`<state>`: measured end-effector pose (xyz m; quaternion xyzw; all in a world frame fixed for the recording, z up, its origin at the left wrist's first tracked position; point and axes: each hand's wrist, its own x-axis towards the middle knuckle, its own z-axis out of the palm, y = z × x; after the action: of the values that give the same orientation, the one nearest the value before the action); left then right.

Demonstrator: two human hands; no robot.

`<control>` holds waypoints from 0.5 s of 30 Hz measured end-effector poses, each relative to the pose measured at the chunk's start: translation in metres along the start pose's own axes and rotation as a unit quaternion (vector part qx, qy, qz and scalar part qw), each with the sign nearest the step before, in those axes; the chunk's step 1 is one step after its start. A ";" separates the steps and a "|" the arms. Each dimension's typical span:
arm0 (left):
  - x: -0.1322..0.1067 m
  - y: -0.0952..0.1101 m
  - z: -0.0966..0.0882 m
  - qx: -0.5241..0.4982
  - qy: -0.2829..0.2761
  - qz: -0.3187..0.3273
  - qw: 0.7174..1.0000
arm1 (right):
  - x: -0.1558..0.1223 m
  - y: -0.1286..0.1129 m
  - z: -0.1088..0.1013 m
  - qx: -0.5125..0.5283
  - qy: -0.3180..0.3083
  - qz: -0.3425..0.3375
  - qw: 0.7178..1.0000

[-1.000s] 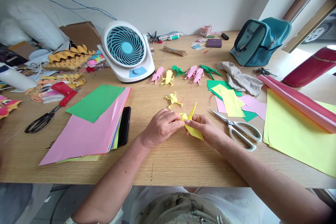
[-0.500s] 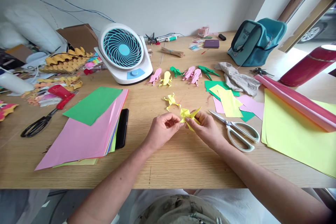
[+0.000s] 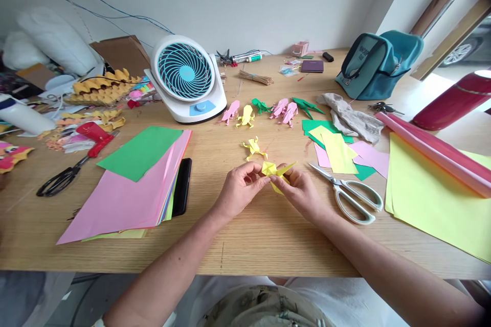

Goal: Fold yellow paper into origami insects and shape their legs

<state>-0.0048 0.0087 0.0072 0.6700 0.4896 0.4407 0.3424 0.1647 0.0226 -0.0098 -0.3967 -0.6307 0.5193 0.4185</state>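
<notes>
A piece of folded yellow paper (image 3: pixel 269 169) with pointed flaps is held between both hands above the table. My left hand (image 3: pixel 241 187) pinches its left edge between thumb and fingers. On the other side my right hand (image 3: pixel 301 191) grips it, thumb in front, with a long flap sticking out up and right. Just beyond the hands lies a yellow origami frog (image 3: pixel 253 148). Farther back sit another yellow frog (image 3: pixel 245 116), a green one (image 3: pixel 261 106) and several pink and green folded figures (image 3: pixel 289 112). White-handled scissors (image 3: pixel 351 193) lie right of my right hand.
At left are a stack of coloured paper (image 3: pixel 126 199), a black phone (image 3: pixel 182 186) and black-handled scissors (image 3: pixel 63 180). A white fan (image 3: pixel 187 76) stands behind. To the right are paper pieces (image 3: pixel 337 150), yellow sheets (image 3: pixel 433 204), a grey cloth (image 3: pixel 349 117), a red bottle (image 3: pixel 454 99) and a teal bag (image 3: pixel 379 66).
My left fingers have closed in on the folded paper's left edge, and its body has turned slightly. The whole view has shifted a little, with everything appearing farther right.
</notes>
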 end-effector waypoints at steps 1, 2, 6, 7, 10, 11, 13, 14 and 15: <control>0.000 0.000 0.000 0.000 0.002 0.001 1.000 | 0.000 0.000 0.000 0.010 -0.004 0.008 1.000; 0.000 -0.001 0.000 0.000 0.005 0.000 1.000 | 0.001 -0.001 0.001 0.021 -0.007 0.016 1.000; 0.001 -0.005 -0.003 -0.030 -0.002 -0.021 0.999 | 0.002 -0.004 0.002 0.065 -0.013 0.038 0.997; 0.002 -0.006 -0.004 -0.040 -0.008 -0.024 0.999 | 0.002 -0.005 0.002 0.071 -0.016 0.043 0.996; 0.002 -0.006 -0.005 -0.052 -0.022 -0.026 0.998 | 0.001 -0.005 0.002 0.090 -0.024 0.049 0.994; 0.002 -0.006 -0.005 -0.052 -0.024 -0.026 0.998 | 0.001 -0.005 0.001 0.098 -0.024 0.047 0.994; 0.002 -0.004 -0.006 -0.048 -0.026 -0.025 0.998 | 0.002 -0.005 0.001 0.112 -0.022 0.045 0.992; 0.002 -0.002 -0.007 -0.043 -0.024 -0.024 0.998 | 0.002 -0.006 0.001 0.117 -0.021 0.046 0.992; 0.002 -0.001 -0.007 -0.036 -0.021 -0.023 0.999 | 0.002 -0.006 0.001 0.119 -0.021 0.046 0.992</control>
<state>-0.0116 0.0107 0.0096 0.6551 0.4815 0.4354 0.3866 0.1623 0.0232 -0.0041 -0.3620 -0.5544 0.6175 0.4246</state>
